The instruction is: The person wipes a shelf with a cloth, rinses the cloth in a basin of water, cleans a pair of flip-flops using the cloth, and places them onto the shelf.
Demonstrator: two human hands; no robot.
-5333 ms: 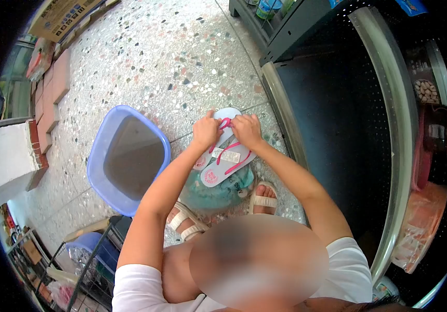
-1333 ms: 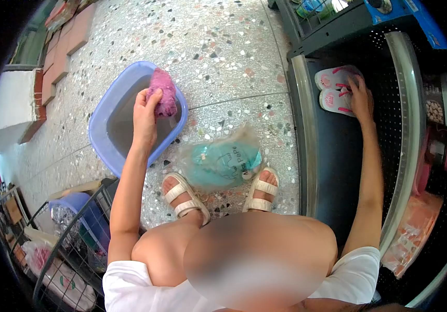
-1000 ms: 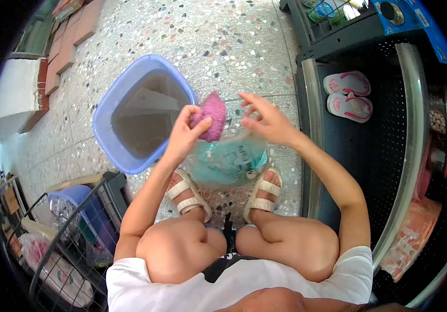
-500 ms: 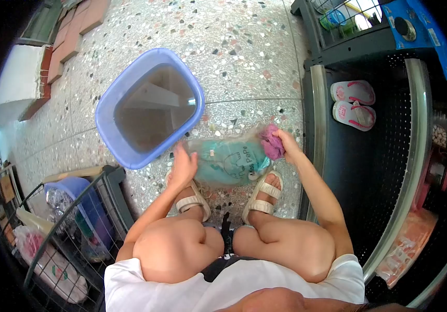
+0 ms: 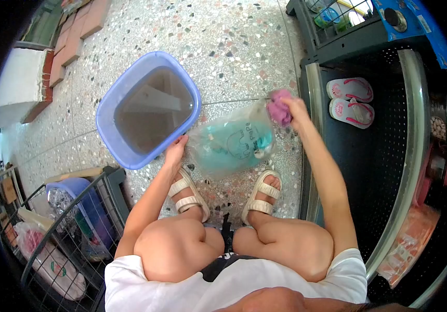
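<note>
A clear plastic bag (image 5: 218,156) with printed lettering and something turquoise inside sits tilted between my feet and the basin. My left hand (image 5: 175,150) is closed at the bag's left edge, pinching it, close beside the basin rim. In my right hand (image 5: 297,113) is a crumpled purple-pink cloth (image 5: 280,108), gripped at the bag's upper right end. Just left of the bag stands a blue plastic basin (image 5: 107,136), with murky greyish-brown water (image 5: 153,112) in it.
White flip-flops with pink straps (image 5: 352,113) lie on a black shelf (image 5: 358,171) at the right. At lower left, a wire rack (image 5: 78,223) holds another blue tub (image 5: 91,203) and bagged items. My sandals (image 5: 261,193) rest on the speckled floor. Bricks (image 5: 78,39) line the upper left.
My right hand has moved up and slightly right with the cloth. The bag has tilted, its right end now higher. My left hand has shifted slightly left and closed at the bag's edge.
</note>
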